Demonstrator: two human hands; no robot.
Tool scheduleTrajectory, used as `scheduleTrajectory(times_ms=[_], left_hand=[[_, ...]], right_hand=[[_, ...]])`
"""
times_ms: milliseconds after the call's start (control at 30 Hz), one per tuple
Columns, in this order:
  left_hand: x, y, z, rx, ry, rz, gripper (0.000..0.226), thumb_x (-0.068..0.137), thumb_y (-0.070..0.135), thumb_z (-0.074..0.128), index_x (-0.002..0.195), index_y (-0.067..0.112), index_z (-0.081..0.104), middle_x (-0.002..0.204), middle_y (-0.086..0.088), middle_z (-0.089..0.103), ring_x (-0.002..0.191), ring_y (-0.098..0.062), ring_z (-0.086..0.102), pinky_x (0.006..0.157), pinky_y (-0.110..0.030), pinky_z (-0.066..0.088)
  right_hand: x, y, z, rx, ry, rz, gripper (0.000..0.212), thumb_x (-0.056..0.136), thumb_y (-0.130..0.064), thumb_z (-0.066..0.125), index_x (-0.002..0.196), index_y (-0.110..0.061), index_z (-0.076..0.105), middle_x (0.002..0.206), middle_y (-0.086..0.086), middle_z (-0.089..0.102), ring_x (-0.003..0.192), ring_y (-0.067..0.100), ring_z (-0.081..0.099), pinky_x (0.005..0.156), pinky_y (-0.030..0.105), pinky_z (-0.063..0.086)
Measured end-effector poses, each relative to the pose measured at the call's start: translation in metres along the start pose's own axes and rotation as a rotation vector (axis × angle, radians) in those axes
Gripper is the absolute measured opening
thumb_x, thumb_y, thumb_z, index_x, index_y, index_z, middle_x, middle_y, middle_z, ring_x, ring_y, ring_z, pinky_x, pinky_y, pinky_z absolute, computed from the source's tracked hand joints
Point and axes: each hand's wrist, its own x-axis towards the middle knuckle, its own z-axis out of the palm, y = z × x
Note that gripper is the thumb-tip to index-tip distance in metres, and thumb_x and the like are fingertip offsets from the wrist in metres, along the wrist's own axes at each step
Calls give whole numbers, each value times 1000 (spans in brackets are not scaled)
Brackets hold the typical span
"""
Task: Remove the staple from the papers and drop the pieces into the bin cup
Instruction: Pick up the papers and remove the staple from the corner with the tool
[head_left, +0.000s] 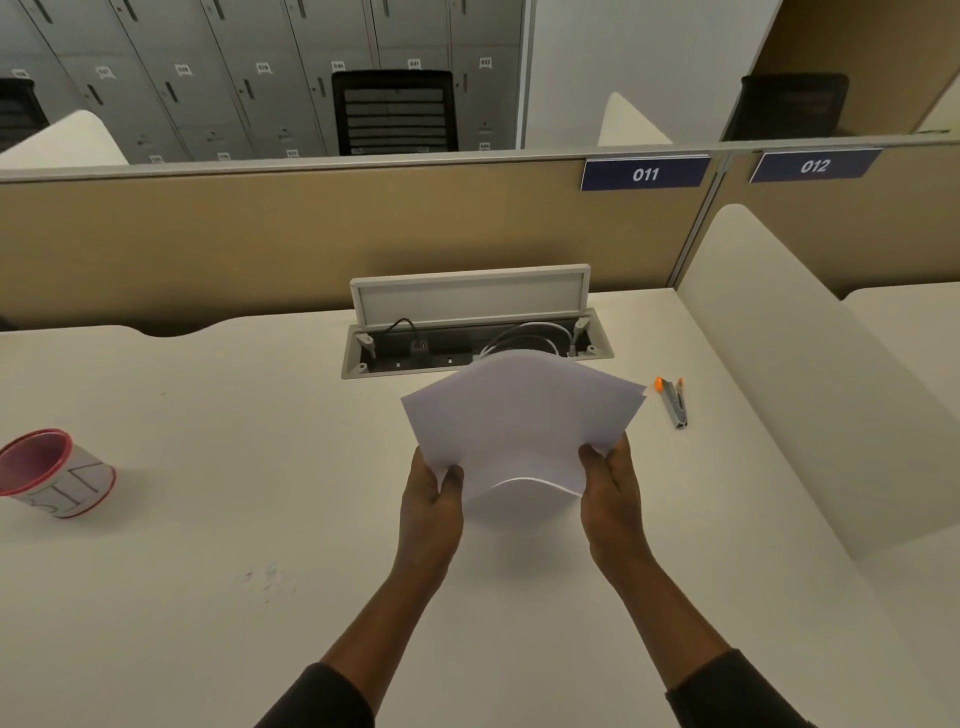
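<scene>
The bowed stack of white paper sheets (519, 415) was held at frame centre, its near corners pinched by the left hand (431, 499) and the right hand (610, 483). No staple could be made out; removal was judged not begun. The red-rimmed white cup (52, 473) was seen far left.

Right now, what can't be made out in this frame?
Head view.
No staple shows on the papers: too small or on a hidden face.
The left hand and right hand hide their fingers under the sheets.
The bin cup is cut by the left edge.
The orange-tipped tool: too small to identify.
</scene>
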Motion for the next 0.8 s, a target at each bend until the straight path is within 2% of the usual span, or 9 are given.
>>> scheduleTrajectory(times_ms=[100,200,367,433,533,600,667,733,800], left_hand=[[-3,1,1,22,-7,-25,40,103,9,45,127,40,53,119,13,64,113,-9,60,87,-24,47],[-1,6,-1,43,4,0,41,103,9,45,112,48,52,110,22,63,105,4,59,82,-19,47],[-5,4,0,81,-43,2,46,103,7,42,104,52,49,107,25,60,101,8,57,77,-12,42],[-5,2,-1,93,-40,6,47,103,7,42,103,53,48,106,25,60,97,13,56,76,-12,43],[-6,-1,-2,138,-45,15,42,103,8,43,107,49,47,108,22,59,102,2,58,78,-14,45],[-6,3,-3,176,-38,59,34,103,10,46,119,40,44,112,13,59,106,-12,59,87,-23,51],[-3,15,-5,234,12,178,34,102,14,51,133,24,42,121,4,59,109,-17,60,93,-33,56],[1,34,-10,263,98,342,42,101,19,53,140,15,39,124,-3,62,106,-20,64,88,-23,56],[5,57,-18,285,203,497,50,100,15,53,147,14,35,113,-6,67,94,-16,66,79,-8,50]], right_hand=[[-1,6,-2,25,10,59,38,105,-10,40,133,-36,46,117,-7,61,105,6,60,72,11,53],[4,3,-4,4,28,40,39,104,-9,41,139,-27,45,120,-8,62,108,4,60,79,9,51],[2,8,-6,-27,-11,54,38,104,-8,41,127,-38,48,117,-6,62,100,-2,61,73,13,53],[4,13,-9,-46,-21,46,39,104,-10,43,130,-38,47,118,-7,61,103,0,61,73,14,54],[5,20,-12,-90,-38,42,41,104,-12,44,142,-28,43,123,-6,61,111,5,59,75,12,53],[5,22,-13,-134,-46,18,41,105,-12,44,144,-24,42,125,-4,61,111,1,59,78,11,52],[6,24,-15,-165,-56,-1,42,105,-12,44,146,-20,41,128,-1,60,114,2,58,84,11,52],[9,27,-18,-188,-64,-7,43,104,-14,45,147,-21,40,132,0,59,121,12,57,97,21,51],[10,29,-21,-205,-74,5,44,104,-17,46,147,-23,38,134,1,58,125,18,55,106,36,47]])
